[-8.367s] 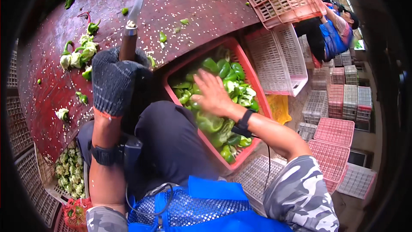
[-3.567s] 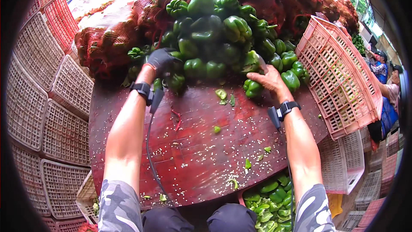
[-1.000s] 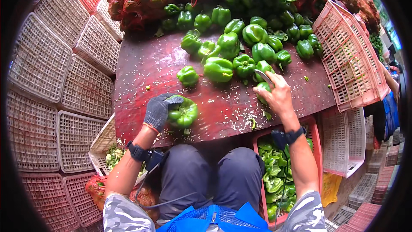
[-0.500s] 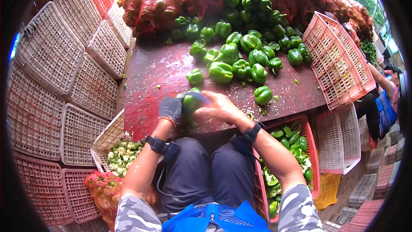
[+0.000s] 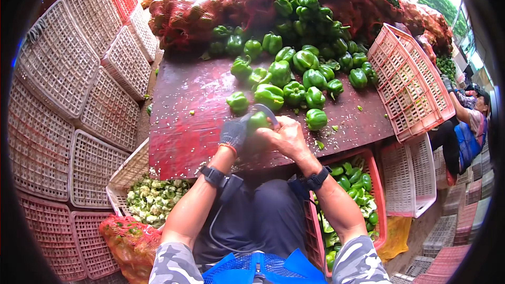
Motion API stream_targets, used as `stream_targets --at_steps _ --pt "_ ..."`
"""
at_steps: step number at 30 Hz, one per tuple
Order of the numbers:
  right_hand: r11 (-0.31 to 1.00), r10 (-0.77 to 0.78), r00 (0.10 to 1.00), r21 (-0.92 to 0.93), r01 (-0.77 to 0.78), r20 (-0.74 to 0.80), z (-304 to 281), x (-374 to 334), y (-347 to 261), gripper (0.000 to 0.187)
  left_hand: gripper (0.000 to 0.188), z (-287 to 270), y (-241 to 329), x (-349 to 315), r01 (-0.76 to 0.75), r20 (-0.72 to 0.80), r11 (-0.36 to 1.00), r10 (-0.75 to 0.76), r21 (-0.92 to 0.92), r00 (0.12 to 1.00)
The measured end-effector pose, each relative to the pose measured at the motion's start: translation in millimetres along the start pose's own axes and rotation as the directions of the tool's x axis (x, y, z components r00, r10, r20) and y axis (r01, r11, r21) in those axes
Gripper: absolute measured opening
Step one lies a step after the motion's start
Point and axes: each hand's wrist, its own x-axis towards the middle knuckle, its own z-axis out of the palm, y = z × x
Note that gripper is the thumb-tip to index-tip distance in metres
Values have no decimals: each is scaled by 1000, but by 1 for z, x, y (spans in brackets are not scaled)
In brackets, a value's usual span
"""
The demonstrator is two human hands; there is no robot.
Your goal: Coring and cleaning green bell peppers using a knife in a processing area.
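My left hand (image 5: 235, 130), in a dark grey glove, is closed round a green bell pepper (image 5: 257, 123) over the near part of the red-brown board (image 5: 189, 100). In my bare right hand (image 5: 286, 138) is a knife (image 5: 267, 111), its curved blade arching over the top of the pepper; whether it cuts in is blurred. Just beyond my hands lie loose whole peppers (image 5: 269, 96), backed by a larger heap of peppers (image 5: 310, 16). Small pale seeds and green scraps are scattered over the board.
Below the board's edge, a white crate (image 5: 120, 192) of pale cores stands left of my legs, a red crate (image 5: 382, 200) of cut peppers right. Stacked crates (image 5: 58, 63) line the left; red mesh sacks (image 5: 194, 5) the back. A pink crate (image 5: 407, 81) leans at right, near another person (image 5: 468, 131).
Both hands have moved to the right with the pepper and the knife. The blade, earlier smeared beside the pepper, now shows as a curve above it. My view has shifted slightly.
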Motion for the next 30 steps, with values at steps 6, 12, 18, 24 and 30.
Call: stream_targets --at_steps 6,12,18,24,30 --pt "998 36 996 -57 -41 -87 -22 -15 22 39 30 2 45 15 -36 60 998 33 56 998" --pt "997 72 988 26 -70 -135 -26 -47 35 28 33 -9 80 9 -104 41 983 99 151 994" --pt "995 67 993 -68 -74 -95 -34 -72 35 19 23 9 96 -2 37 -27 988 -33 153 999" --pt "979 -109 988 -183 88 -107 -21 -65 56 30 22 9 108 -3 53 -41 988 -48 143 998" --pt "743 -428 904 -565 359 11 -7 -59 70 16 23 17 96 -1 49 -70 990 -40 130 997"
